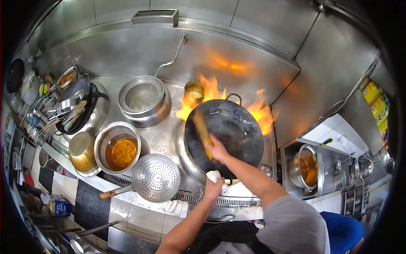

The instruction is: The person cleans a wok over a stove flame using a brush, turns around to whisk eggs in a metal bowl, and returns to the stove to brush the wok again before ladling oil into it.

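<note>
A large black wok (239, 135) sits tilted over the burner, with flames (260, 112) rising behind it. My left hand (214, 189) is closed on a folded white cloth (214, 175) at the wok's near rim, where the near handle is mostly covered. Over the wok's left part, my right hand (217, 150) grips a yellowish-brown wok brush (200, 126), smeared by motion. The inside of the wok looks dark, with a few wet marks near its far handle (234, 96).
Left of the wok lies a perforated strainer (156, 178) with a wooden handle. Behind it stand a pot of orange oil (100, 149) and a water pot (124, 111) under a running tap (170, 62). A tin can (194, 90) stands by the flames; another pot (294, 170) is at right.
</note>
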Demonstrator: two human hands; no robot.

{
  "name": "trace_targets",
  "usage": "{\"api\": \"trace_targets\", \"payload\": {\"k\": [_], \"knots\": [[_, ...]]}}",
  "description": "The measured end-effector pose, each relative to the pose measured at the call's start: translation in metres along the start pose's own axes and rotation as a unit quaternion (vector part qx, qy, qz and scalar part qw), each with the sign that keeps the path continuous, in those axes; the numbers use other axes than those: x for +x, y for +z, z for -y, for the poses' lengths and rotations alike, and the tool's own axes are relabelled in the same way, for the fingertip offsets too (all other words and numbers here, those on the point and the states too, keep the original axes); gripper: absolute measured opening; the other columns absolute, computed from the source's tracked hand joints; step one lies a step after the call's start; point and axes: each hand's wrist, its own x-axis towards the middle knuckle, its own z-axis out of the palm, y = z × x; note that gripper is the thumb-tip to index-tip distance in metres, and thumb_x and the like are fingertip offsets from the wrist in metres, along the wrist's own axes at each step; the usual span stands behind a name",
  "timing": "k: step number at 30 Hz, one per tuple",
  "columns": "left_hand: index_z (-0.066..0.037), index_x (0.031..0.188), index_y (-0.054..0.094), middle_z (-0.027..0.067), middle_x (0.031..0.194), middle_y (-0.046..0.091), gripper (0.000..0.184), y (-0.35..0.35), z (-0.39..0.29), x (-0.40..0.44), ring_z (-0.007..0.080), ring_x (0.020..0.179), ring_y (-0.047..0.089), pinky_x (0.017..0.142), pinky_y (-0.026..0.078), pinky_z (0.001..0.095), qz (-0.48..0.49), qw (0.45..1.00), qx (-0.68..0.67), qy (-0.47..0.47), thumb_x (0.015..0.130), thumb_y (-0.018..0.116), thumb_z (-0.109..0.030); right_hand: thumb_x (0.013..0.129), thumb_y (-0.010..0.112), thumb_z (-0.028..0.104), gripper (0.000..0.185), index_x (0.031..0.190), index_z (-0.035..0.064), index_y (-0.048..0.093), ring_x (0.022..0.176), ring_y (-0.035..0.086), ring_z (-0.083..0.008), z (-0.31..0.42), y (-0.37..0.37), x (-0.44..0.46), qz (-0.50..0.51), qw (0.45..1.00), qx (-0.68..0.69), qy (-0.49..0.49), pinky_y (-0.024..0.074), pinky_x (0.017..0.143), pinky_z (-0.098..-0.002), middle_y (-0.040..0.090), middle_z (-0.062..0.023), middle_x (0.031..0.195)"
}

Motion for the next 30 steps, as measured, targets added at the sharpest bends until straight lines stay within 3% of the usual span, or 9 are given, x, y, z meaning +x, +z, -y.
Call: {"api": "trace_targets", "payload": {"k": [2,4,6,9,11,13,20,26,30], "knots": [[-0.012,0.107,0.049,0.0019,0.080,0.058,0.020,-0.004,0.002,-0.005,0.0125,0.058,0.057,0.040,0.041,0.0285,0.035,0.999,-0.035,0.008,0.094,0.061,-0.022,0.095,0.059,0.038,0.063,0.151,0.0215,0.035,0.085,0.071,-0.0269,-0.034,-0.034,-0.044,0.068,0.934,-0.277,-0.215,0.0540,0.087,-0.0394,0.070,-0.0152,0.110],[-0.014,0.108,0.049,0.0014,0.080,0.058,0.021,-0.006,-0.008,-0.016,0.0126,0.058,0.057,0.040,0.041,0.0278,0.031,0.996,-0.057,-0.056,0.096,0.059,-0.029,0.091,0.060,0.046,0.061,0.145,0.0222,0.044,0.105,0.066,-0.0311,0.046,-0.125,-0.105,0.239,0.898,-0.363,0.071,0.0503,0.095,-0.0426,0.068,-0.0141,0.118],[-0.019,0.109,0.047,0.0001,0.079,0.057,0.026,-0.002,-0.018,-0.025,0.0128,0.058,0.058,0.039,0.042,0.0275,0.020,0.993,-0.054,-0.107,0.099,0.054,-0.042,0.091,0.060,0.046,0.061,0.144,0.0207,0.045,0.107,0.066,-0.0302,-0.022,-0.245,-0.051,0.054,0.779,-0.622,0.061,0.0514,0.092,-0.0427,0.070,-0.0121,0.111],[-0.019,0.108,0.047,0.0000,0.081,0.057,0.024,0.001,-0.018,-0.026,0.0129,0.058,0.058,0.040,0.043,0.0292,0.037,0.991,-0.059,-0.113,0.099,0.055,-0.040,0.093,0.054,0.052,0.059,0.146,0.0301,0.040,0.109,0.064,-0.0384,0.050,-0.324,-0.032,-0.299,0.891,-0.278,0.197,0.0512,0.091,-0.0495,0.067,-0.0188,0.119],[-0.016,0.108,0.047,0.0005,0.081,0.056,0.022,0.005,-0.005,-0.018,0.0130,0.059,0.057,0.040,0.043,0.0303,0.023,0.990,-0.045,-0.129,0.096,0.058,-0.031,0.093,0.052,0.053,0.065,0.150,0.0306,0.033,0.108,0.064,-0.0398,0.029,-0.335,-0.003,-0.440,0.851,-0.284,0.045,0.0514,0.089,-0.0503,0.067,-0.0208,0.115],[-0.013,0.108,0.047,0.0014,0.080,0.055,0.022,0.003,0.046,0.012,0.0130,0.060,0.056,0.041,0.042,0.0301,-0.055,0.998,-0.024,0.014,0.091,0.060,-0.019,0.093,0.051,0.055,0.066,0.151,0.0310,0.031,0.108,0.064,-0.0391,0.020,-0.284,0.021,-0.426,0.859,-0.278,0.044,0.0514,0.089,-0.0497,0.067,-0.0209,0.115],[-0.012,0.105,0.051,0.0015,0.080,0.057,0.018,-0.013,0.000,-0.006,0.0114,0.061,0.055,0.044,0.042,0.0281,0.020,0.999,0.013,-0.047,0.091,0.060,-0.019,0.095,0.057,0.045,0.065,0.151,0.0224,0.036,0.114,0.062,-0.0364,-0.012,0.000,-0.012,-0.019,0.998,-0.053,-0.036,0.0490,0.097,-0.0429,0.061,-0.0234,0.127],[-0.016,0.115,0.047,0.0016,0.089,0.060,0.035,-0.017,-0.014,-0.022,0.0133,0.067,0.060,0.047,0.045,0.0277,0.014,0.991,-0.056,-0.123,0.102,0.045,-0.048,0.090,0.058,0.052,0.059,0.144,0.0320,0.046,0.117,0.061,-0.0311,-0.032,-0.214,-0.101,0.268,0.858,-0.439,-0.005,0.0471,0.101,-0.0406,0.061,-0.0128,0.133],[-0.018,0.117,0.045,0.0016,0.090,0.059,0.030,0.003,-0.027,-0.026,0.0131,0.068,0.060,0.045,0.046,0.0292,-0.003,0.989,-0.040,-0.142,0.100,0.052,-0.041,0.090,0.056,0.053,0.060,0.145,0.0322,0.044,0.096,0.068,-0.0338,0.043,-0.311,-0.055,-0.190,0.831,-0.514,0.099,0.0537,0.081,-0.0441,0.070,-0.0152,0.110]]}}
